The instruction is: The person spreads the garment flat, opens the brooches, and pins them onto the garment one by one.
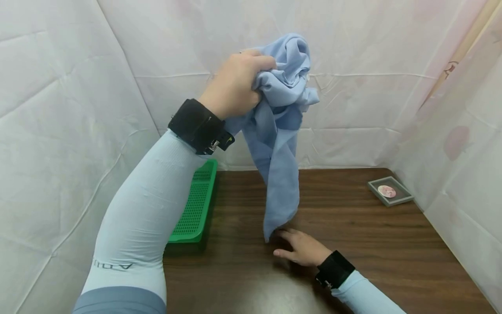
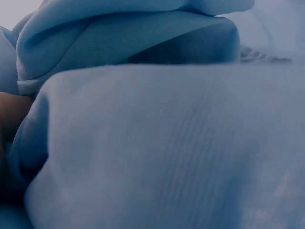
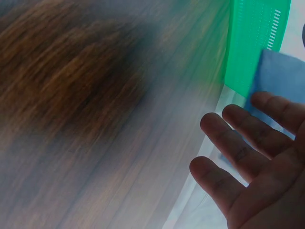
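A bunched light-blue cloth (image 1: 280, 144) hangs in the air, crumpled at the top and tapering to a point just above the table. My left hand (image 1: 239, 83) grips its upper part with curled fingers. In the left wrist view the cloth (image 2: 167, 143) fills nearly everything, and only a bit of a finger shows at the left edge. My right hand (image 1: 302, 248) is low over the table beside the cloth's lower tip. Its fingers (image 3: 228, 138) are spread and fairly straight in the right wrist view, holding nothing; whether they touch the cloth I cannot tell.
A green perforated basket (image 1: 213, 187) stands on the left of the brown wooden table (image 1: 353, 235), partly hidden by my left forearm. Near the far right corner lies a small grey square frame (image 1: 392, 198) with a pink round picture. White sheeting (image 1: 372, 109) encloses the table behind and at the sides.
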Demonstrator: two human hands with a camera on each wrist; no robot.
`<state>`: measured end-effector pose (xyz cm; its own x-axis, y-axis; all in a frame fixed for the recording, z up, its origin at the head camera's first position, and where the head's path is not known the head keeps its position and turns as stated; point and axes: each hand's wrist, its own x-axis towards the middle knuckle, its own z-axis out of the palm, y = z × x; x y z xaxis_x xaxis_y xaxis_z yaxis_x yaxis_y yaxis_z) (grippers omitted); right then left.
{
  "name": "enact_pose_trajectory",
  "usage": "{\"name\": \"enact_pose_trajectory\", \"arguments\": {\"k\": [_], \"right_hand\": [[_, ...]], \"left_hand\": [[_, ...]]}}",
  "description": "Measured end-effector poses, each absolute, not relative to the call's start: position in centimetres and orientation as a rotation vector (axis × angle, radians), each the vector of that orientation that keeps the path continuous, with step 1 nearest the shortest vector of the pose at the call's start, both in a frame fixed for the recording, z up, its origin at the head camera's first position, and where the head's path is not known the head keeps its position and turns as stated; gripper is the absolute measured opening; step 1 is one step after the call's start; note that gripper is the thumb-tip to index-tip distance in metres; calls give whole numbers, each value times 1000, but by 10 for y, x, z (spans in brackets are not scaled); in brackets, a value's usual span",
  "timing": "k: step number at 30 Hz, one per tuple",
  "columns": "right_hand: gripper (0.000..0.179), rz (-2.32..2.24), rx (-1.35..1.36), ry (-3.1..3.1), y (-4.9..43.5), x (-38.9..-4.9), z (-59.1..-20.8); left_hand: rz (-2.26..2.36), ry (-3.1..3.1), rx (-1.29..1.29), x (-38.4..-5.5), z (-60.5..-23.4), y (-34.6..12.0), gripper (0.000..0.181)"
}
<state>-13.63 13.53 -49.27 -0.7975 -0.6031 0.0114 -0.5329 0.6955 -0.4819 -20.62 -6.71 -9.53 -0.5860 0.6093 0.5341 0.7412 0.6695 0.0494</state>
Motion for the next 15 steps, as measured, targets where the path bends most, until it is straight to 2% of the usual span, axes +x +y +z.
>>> {"name": "enact_pose_trajectory", "arguments": {"k": [11,15], "right_hand": [[79,-725,-841,2741,141,-133,-494],[62,-806,-880,2712,142,-132,-498]], "left_hand": [[-415,-2428,-1143,-214,-131,-59,42],[-415,-2432,-1168,-217,-146,-59,41]]}}
